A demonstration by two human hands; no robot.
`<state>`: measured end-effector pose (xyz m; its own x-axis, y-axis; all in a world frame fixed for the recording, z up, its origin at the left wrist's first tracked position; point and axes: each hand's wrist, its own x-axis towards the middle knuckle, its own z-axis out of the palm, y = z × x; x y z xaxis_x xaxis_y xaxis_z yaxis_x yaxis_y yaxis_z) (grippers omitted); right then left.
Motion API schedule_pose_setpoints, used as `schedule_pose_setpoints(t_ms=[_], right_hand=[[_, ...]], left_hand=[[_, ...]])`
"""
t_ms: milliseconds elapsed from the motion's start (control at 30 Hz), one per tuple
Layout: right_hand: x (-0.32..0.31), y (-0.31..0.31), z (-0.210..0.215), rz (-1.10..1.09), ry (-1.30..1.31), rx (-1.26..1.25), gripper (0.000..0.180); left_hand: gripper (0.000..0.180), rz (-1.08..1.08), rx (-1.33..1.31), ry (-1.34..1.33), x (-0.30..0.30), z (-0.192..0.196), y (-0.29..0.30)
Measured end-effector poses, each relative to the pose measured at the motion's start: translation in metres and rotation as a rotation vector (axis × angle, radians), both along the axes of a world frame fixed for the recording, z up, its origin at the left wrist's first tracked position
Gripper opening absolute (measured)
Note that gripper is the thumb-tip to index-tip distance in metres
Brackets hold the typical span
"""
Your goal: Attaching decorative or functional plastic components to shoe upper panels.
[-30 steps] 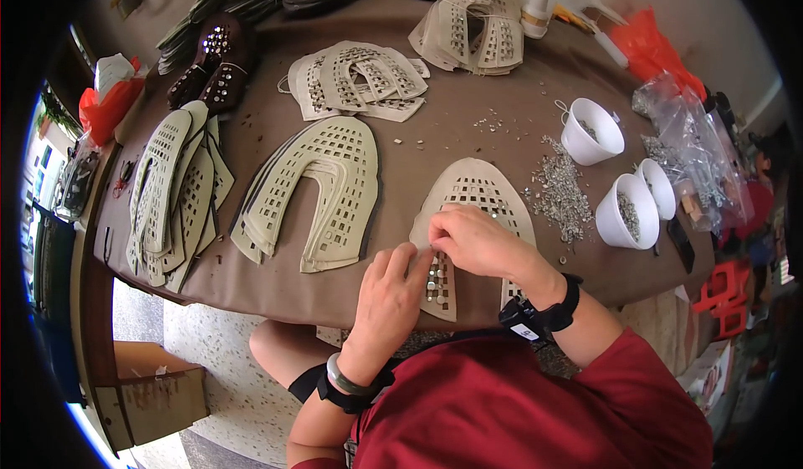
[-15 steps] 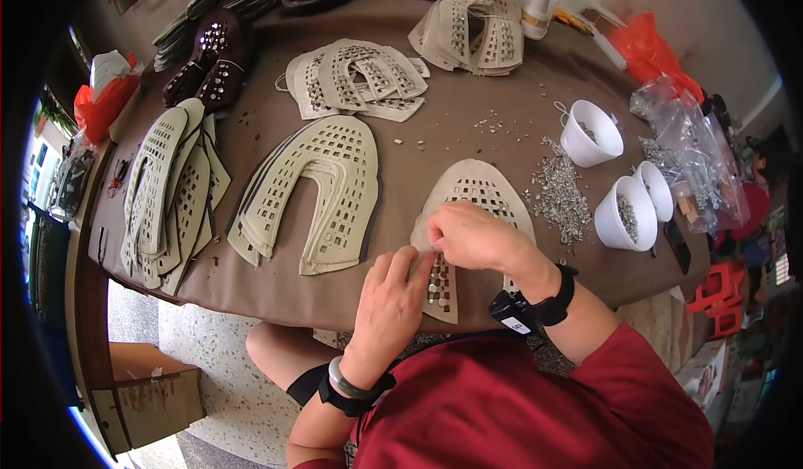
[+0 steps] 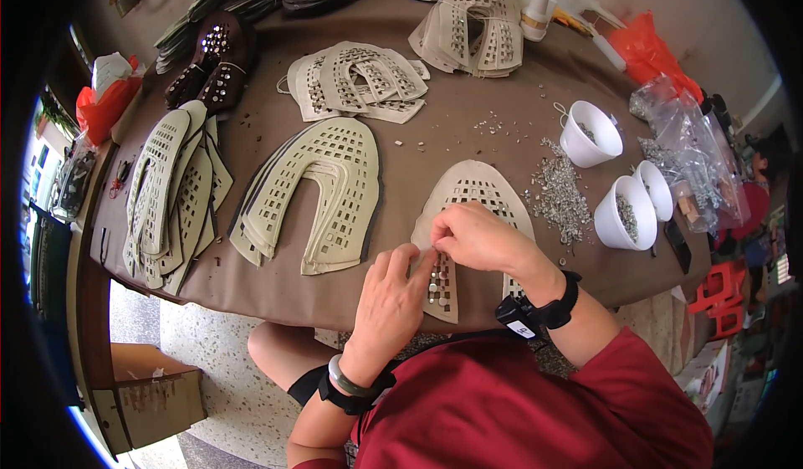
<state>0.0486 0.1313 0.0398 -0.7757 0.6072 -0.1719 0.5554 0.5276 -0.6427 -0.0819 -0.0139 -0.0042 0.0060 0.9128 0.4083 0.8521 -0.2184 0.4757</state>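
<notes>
Low in the frame's centre, my left hand (image 3: 391,292) presses the cutout (image 3: 468,193) flat, open, while my right grip (image 3: 470,236) pinches its edge.

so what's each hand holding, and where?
Both hands work the beige cutout upper: left hand presses its near left leg, right hand pinches there; any stud in the fingertips is hidden.

Lighting: even, soft daylight; brightest at the far left, where an opening blows out to white-blue. Shadows: faint, short ones under my hands (image 3: 435,260) on the tabletop (image 3: 418,159). Glare: mild sheen on the white cups (image 3: 623,211). Focus: centre sharp, rim softer. Distortion: strong fisheye; tabletop edges bow; black vignette in all corners.
</notes>
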Motion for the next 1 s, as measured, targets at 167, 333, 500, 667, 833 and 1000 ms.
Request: schedule_pose_setpoints(t_ms=[167,333,500,667,833,1000], right_hand=[[0.001,-0.001,-0.004,0.029,0.031,0.107,0.013],[-0.005,-0.004,0.001,0.006,-0.033,0.096,0.01],[-0.007,-0.009,-0.001,-0.038,-0.038,0.116,0.007],[-0.009,-0.012,0.001,-0.067,-0.008,0.131,0.005],[-0.009,-0.012,-0.002,-0.034,-0.039,0.184,0.004],[-0.008,-0.006,-0.007,-0.021,-0.005,0.197,0.007]], left_hand=[[0.048,-0.004,-0.006,0.003,0.0,0.0,0.0],[0.048,0.016,-0.005,0.061,0.002,-0.001,-0.001],[0.04,0.053,0.01,0.228,0.013,0.001,0.002],[0.03,0.129,-0.028,0.405,0.026,0.001,0.005],[0.033,0.169,-0.064,0.584,0.036,0.0,0.006],[0.034,0.142,-0.058,0.516,0.033,-0.001,0.007]])
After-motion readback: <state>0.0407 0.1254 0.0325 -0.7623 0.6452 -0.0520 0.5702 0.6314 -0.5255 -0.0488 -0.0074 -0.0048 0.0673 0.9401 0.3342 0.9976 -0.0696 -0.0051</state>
